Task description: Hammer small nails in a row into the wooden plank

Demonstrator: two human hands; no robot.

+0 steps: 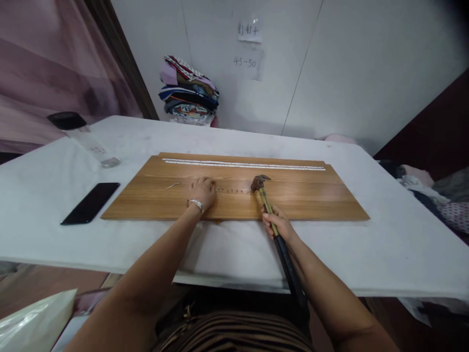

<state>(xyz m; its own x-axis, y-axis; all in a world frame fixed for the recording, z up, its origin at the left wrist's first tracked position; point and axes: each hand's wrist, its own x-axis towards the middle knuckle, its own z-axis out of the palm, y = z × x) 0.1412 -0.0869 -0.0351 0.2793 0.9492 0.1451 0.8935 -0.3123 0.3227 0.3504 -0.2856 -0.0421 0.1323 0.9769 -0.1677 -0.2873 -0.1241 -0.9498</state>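
A wooden board (pixel 308 195) lies flat on the white table. A row of several small nails (pixel 234 190) stands in the board between my two hands. My left hand (pixel 203 190) rests on the board at the left end of that row, its fingers bent together; what they hold, if anything, is hidden. My right hand (pixel 278 222) is wrapped round the handle of a hammer (pixel 266 200), whose metal head is over the board at the row's right end. A few loose nails (pixel 173 186) lie left of my left hand.
White measuring strips (pixel 242 164) run along the board's back part. On the white table (pixel 330 264), a black phone (pixel 90 203) and a clear bottle with a black lid (pixel 86 139) are at the left. Folded cloths (pixel 190 93) are stacked by the wall.
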